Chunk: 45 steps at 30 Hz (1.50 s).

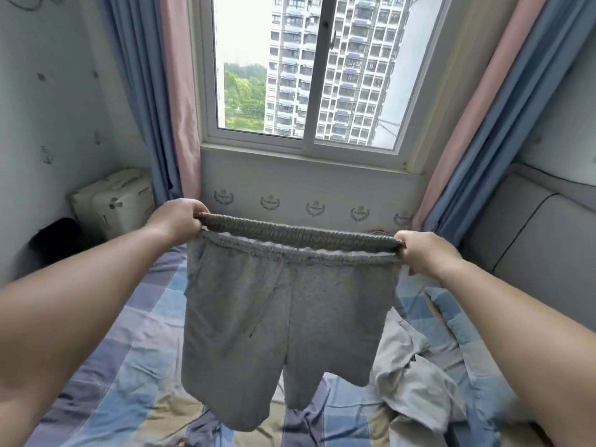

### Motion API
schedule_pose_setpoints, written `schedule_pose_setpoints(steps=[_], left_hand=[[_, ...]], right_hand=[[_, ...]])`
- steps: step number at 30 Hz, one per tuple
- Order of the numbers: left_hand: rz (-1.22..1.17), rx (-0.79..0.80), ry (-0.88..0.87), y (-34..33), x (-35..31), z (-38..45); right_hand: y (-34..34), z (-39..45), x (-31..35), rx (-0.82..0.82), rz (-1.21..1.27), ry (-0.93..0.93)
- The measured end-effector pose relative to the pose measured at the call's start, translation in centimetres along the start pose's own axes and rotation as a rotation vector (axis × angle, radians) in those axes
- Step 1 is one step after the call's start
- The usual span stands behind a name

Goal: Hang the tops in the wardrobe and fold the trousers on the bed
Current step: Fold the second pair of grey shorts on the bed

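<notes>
A pair of grey shorts (283,321) is held up above the bed (129,366), stretched by the waistband; one end is clenched in the grip of the left hand (175,221), the other in the right hand (425,254); a crumpled pale garment (412,382) is seen on the checked sheet.

Open bed (129,366) left; crumpled garment (416,382) (pale) right.

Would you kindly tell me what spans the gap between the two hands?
The head view shows the grey shorts' waistband stretched between left hand and right hand.
</notes>
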<state>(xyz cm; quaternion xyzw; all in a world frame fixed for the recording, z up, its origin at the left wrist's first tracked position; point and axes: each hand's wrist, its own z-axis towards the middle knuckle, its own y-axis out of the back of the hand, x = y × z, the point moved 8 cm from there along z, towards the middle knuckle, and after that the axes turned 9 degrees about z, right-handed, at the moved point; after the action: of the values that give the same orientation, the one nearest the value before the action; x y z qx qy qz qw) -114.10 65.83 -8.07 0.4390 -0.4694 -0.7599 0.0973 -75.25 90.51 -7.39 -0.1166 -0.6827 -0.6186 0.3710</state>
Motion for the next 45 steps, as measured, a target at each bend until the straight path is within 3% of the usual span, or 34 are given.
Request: schedule_pose_setpoints(steps=[1,4,7,11,20,23,27,30,38,45], left_hand=[[0.021,-0.004,0.002,-0.3,0.2,0.0],[-0.327,-0.022,0.149,-1.6,1.3,0.0],[-0.451,0.045,0.181,-3.4,1.5,-0.4],[-0.397,0.172,0.132,-5.7,1.8,-2.2],[-0.047,0.3,-0.064,-9.6,1.8,-5.2],[-0.062,0.374,0.002,-11.5,1.9,-4.9],[-0.02,0.632,0.167,-15.1,2.9,-5.5],[-0.015,0.715,0.196,-17.2,3.3,-5.7],[-0.025,0.698,0.037,-22.2,2.9,-6.2],[-0.107,0.349,0.103,-21.7,2.4,-4.0]], right_hand=[[0.0,-0.1,-0.5,0.019,-0.067,-0.014],[0.0,0.1,-1.7,0.037,0.101,-0.061],[-1.4,-0.6,-3.3,0.233,0.034,-0.154],[-1.4,-1.4,-5.8,0.243,0.011,-0.179],[-3.3,-5.1,-10.7,0.381,-0.091,-0.331],[-3.5,-5.4,-12.0,0.439,-0.104,-0.413],[-4.7,-6.3,-14.2,0.615,-0.187,-0.538],[-5.8,-6.3,-15.8,0.65,-0.17,-0.607],[-8.8,-2.5,-19.3,0.502,-0.071,-0.591],[-9.2,2.5,-19.4,0.343,0.032,-0.454]])
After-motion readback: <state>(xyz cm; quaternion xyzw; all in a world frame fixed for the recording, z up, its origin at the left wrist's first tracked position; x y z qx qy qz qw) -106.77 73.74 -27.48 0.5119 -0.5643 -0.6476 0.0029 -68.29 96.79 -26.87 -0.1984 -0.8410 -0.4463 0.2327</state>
